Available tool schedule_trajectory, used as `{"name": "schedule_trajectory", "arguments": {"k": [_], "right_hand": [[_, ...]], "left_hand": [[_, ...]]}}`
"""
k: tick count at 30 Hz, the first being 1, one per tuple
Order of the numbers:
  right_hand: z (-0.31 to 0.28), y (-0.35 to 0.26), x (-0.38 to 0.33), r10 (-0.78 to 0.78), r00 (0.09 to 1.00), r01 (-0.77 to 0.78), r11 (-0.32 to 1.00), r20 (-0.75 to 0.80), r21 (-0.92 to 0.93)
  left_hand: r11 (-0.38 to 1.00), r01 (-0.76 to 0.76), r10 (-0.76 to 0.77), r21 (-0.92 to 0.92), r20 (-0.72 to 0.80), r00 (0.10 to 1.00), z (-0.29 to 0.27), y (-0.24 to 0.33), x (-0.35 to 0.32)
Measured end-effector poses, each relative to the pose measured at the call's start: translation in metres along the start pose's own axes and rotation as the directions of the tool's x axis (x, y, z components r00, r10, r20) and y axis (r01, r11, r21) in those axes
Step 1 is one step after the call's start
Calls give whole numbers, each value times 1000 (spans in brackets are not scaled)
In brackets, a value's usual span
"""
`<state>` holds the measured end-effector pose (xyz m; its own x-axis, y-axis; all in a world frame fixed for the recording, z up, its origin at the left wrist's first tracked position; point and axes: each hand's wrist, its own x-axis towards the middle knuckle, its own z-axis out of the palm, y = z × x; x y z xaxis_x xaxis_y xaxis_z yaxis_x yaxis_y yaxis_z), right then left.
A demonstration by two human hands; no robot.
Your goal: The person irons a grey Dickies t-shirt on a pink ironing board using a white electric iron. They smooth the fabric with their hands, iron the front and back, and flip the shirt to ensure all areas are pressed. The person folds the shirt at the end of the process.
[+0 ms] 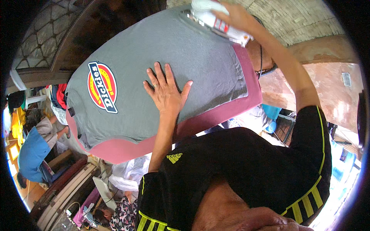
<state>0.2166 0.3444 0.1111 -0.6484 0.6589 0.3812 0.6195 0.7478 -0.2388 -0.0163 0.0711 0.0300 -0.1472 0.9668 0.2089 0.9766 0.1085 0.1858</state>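
Note:
A grey T-shirt (pixel 142 104) with a round red and yellow print lies spread over a pink-covered ironing board (pixel 252 81). Flat on the middle of the shirt rests my left hand (pixel 167 90), its fingers spread and a ring on one of them. My right hand (pixel 233 17) is wrapped round the top of a white clothes iron (pixel 216 23) at the far right edge of the shirt. The iron's soleplate is mostly hidden, so I cannot tell whether it presses fully on the cloth.
A black cord (pixel 261 57) hangs beside the iron. White plastic bags (pixel 129 173) lie below the board's near edge. A person in blue (pixel 32 154) bends over at the left, and another in a patterned top (pixel 123 213) is at the lower left. A dark wooden cabinet (pixel 88 34) stands behind.

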Motion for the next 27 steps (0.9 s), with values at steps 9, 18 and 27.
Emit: {"name": "schedule_trajectory", "arguments": {"k": [9,18,27], "right_hand": [[13,-7,76,434,901,-429,897,-25,105],[8,-65,-89,51,999,-53,987,18,150],[-46,-87,-208,135,991,-136,978,12,161]], "left_hand": [[999,-33,34,13,-95,995,6,0,-1],[1000,-18,19,14,-121,992,13,0,-14],[976,199,-194,83,-73,978,7,-17,-83]]}}
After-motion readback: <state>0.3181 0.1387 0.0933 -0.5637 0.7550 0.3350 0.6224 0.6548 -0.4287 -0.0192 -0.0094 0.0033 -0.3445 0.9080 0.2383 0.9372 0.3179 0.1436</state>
